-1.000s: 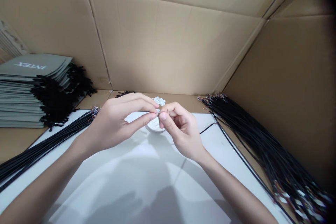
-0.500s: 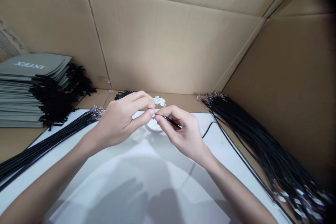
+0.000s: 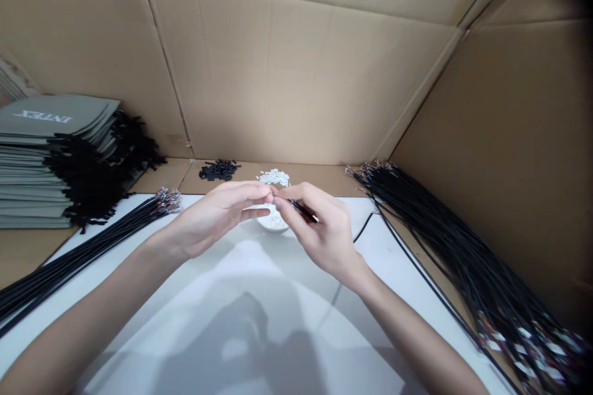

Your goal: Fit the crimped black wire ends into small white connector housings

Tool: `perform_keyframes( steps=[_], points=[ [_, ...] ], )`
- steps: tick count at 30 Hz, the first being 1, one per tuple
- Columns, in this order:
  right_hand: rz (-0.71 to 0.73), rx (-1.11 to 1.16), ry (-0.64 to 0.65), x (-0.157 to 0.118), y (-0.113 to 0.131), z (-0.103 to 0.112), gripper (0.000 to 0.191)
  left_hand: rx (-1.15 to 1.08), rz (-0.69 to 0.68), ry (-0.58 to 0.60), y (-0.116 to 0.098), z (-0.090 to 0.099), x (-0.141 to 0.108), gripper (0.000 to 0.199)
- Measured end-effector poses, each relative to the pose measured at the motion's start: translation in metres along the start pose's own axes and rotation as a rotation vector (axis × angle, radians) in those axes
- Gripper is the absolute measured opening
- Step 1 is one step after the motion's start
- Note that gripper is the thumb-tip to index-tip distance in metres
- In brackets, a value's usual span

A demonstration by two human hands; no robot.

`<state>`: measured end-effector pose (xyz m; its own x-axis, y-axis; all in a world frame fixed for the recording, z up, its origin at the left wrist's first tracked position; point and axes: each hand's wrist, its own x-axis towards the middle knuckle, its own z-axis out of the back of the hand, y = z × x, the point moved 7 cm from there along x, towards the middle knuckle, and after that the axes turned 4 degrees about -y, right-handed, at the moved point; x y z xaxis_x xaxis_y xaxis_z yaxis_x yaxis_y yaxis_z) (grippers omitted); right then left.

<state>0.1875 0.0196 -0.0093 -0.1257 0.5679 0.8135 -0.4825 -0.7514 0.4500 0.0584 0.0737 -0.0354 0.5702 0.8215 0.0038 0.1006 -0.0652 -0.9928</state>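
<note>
My right hand [image 3: 324, 228] pinches a black cable [image 3: 303, 211] near its end, with the cable's tip pointing left at my other fingertips. The rest of this cable runs out behind the hand and over the white table. My left hand [image 3: 220, 213] meets that tip with thumb and index finger pressed together; what is between them is too small to make out. Its lower fingers are held apart from the pinch. Just below the fingertips stands a white bowl [image 3: 271, 228] of small white pieces, partly covered by both hands.
Behind the hands lie a pile of white pieces [image 3: 274, 177] and a pile of short black pieces [image 3: 218, 170] on cardboard. Cable bundles lie left [image 3: 106, 231] and right [image 3: 430, 247]. Grey INTEX-marked sheets [image 3: 41, 166] are stacked at left. Cardboard walls [image 3: 296, 74] stand behind and right.
My left hand has turned and dropped slightly, its lower fingers opening away and uncovering the black pieces behind. My right hand stays almost in place with the cable.
</note>
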Motion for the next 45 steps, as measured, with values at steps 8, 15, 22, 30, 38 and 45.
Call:
perform_keyframes(
  steps=[8,15,22,30,38,45],
  points=[
    [-0.224,0.22,-0.033,0.0,-0.011,0.005,0.009,0.17,-0.043,-0.087,-0.013,0.005,-0.005,0.024],
    [-0.406,0.415,0.023,0.005,-0.015,0.006,0.01,0.202,-0.227,-0.159,-0.024,0.0,-0.01,0.008],
    [-0.557,0.681,0.159,0.007,-0.014,0.002,0.012,0.329,-0.592,-0.221,-0.041,-0.006,-0.025,0.011],
    [-0.48,0.548,0.123,0.008,-0.008,0.008,0.011,0.555,-0.621,-0.142,-0.046,-0.012,-0.033,0.017],
    [-0.36,0.364,0.135,0.006,0.0,0.004,0.009,0.938,-0.917,-0.196,-0.064,-0.016,-0.044,0.01],
    [-0.376,0.381,0.151,0.005,0.0,0.004,0.01,1.179,-1.195,-0.248,-0.067,-0.02,-0.055,0.015]
  ],
)
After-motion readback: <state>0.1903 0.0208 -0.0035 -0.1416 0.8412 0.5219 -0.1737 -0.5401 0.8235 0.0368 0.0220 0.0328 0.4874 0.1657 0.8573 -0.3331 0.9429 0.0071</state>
